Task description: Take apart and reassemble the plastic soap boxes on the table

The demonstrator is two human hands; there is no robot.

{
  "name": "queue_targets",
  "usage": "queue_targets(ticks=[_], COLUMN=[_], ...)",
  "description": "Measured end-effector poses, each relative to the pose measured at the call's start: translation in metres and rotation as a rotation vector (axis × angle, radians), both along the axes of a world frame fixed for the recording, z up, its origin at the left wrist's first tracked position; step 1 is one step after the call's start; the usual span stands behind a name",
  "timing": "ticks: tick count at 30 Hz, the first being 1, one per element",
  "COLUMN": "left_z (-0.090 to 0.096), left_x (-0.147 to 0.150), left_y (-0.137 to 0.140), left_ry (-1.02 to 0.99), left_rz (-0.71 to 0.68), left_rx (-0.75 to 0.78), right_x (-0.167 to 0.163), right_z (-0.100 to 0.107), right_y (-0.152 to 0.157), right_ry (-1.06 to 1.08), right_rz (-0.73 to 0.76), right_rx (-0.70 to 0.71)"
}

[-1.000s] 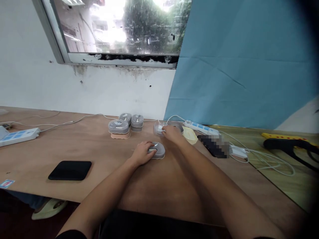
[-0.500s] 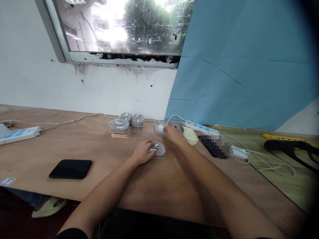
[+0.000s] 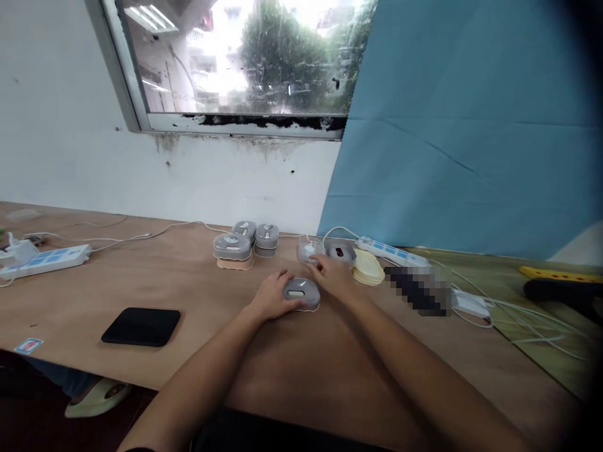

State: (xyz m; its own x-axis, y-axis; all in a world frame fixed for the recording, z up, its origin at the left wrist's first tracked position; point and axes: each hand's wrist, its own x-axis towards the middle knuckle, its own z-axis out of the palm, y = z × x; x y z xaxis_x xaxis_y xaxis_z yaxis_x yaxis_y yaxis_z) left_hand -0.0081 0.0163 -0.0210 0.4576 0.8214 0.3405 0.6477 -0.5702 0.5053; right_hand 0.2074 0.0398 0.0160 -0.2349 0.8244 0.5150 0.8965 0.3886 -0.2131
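Note:
My left hand (image 3: 273, 295) grips the left side of a grey oval plastic box (image 3: 308, 292), thumb along its front edge and fingers behind. The box lies on the table, with a pale slot in its see-through lid. My right hand (image 3: 332, 276) is just in front of a small clear container (image 3: 308, 249) with a white round patch inside. Its thumb and fingers are pinched together; what they hold, if anything, is too small to make out. Beside that hand are a grey oval tray (image 3: 346, 252) with a dark opening and a stack of cream-coloured oval pieces (image 3: 368, 268).
Several similar grey boxes (image 3: 233, 247) stand together near the wall. A black phone-like slab (image 3: 141, 326) lies at the left. Power strips (image 3: 393, 252) with white cables lie on both sides. A white adapter (image 3: 471, 304) and a blurred-out dark object (image 3: 419, 290) are at the right.
My right hand has drawn back slightly from the clear container, uncovering the grey tray. My left thumb has moved from the box's lid to its front edge. The view has shifted a little.

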Motion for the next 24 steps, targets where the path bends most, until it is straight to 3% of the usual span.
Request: queue_targets(ticks=[4, 6, 13, 19, 22, 24], left_z=[-0.002, -0.003, -0.003, -0.008, -0.01, -0.011], left_x=[-0.009, -0.011, -0.01, 0.003, 0.014, 0.022], left_y=[0.005, 0.008, 0.008, 0.009, 0.009, 0.007], left_ry=[0.05, 0.022, -0.302, -0.82, -1.088, -1.166], left_rz=[-0.057, -0.085, 0.015, 0.097, -0.004, -0.128], left_rx=[-0.059, -0.057, -0.101, -0.274, -0.383, -0.445], right_x=[0.003, 0.006, 0.008, 0.003, -0.006, -0.016], right_z=[-0.029, -0.04, -0.046, -0.04, -0.04, -0.042], right_y=[-0.032, -0.037, -0.031, -0.037, -0.037, -0.038], right_ry=[0.029, 0.015, 0.175, 0.44, 0.606, 0.7], right_rz=[0.328, 0.37, 0.324, 0.269, 0.233, 0.238], right_rx=[-0.011, -0.074, -0.238, -0.157, -0.121, -0.14])
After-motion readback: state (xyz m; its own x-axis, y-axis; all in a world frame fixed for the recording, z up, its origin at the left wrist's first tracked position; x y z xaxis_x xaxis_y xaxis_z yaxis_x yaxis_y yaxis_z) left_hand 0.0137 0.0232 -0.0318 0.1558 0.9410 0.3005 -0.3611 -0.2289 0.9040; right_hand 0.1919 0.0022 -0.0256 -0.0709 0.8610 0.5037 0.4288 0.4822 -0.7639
